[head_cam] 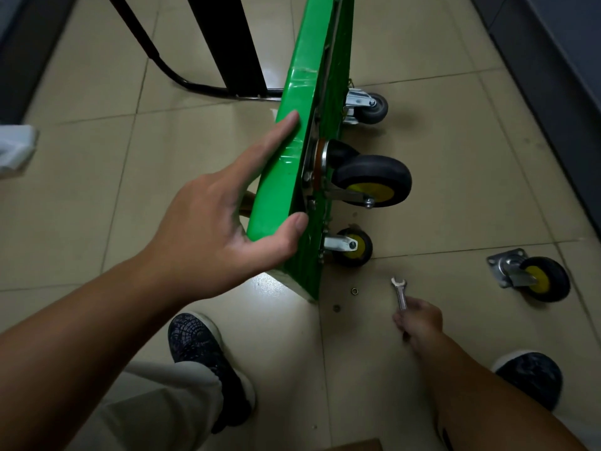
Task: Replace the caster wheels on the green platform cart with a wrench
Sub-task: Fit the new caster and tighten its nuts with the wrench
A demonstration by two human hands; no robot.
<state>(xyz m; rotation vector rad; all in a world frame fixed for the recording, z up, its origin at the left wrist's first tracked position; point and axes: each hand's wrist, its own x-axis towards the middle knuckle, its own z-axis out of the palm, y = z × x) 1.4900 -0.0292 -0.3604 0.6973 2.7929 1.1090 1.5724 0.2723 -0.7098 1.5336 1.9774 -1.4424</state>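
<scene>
- the green platform cart [292, 125] is tipped up on its edge on the tile floor [97, 190], with the underside and wheels facing right
- left hand [224, 229] grips the cart's near edge: thumb hooked round the rim, index finger laid flat along the green deck, the rest tucked behind it
- right hand [419, 319] is low on the floor, right of the cart's near corner, fingers wrapped round the wrench [400, 292], open end pointing up toward the cart
- three casters show on the underside: a big black one with a yellow hub [374, 180], a smaller yellow-hub one [353, 247] below it, and a grey one [370, 107] further up
- a loose caster [533, 276] lies on the tiles well right of the cart, plate still on
- a small washer [354, 291] sits just beside the cart's near corner
- the black handle [182, 76] sticks out left of the cart
</scene>
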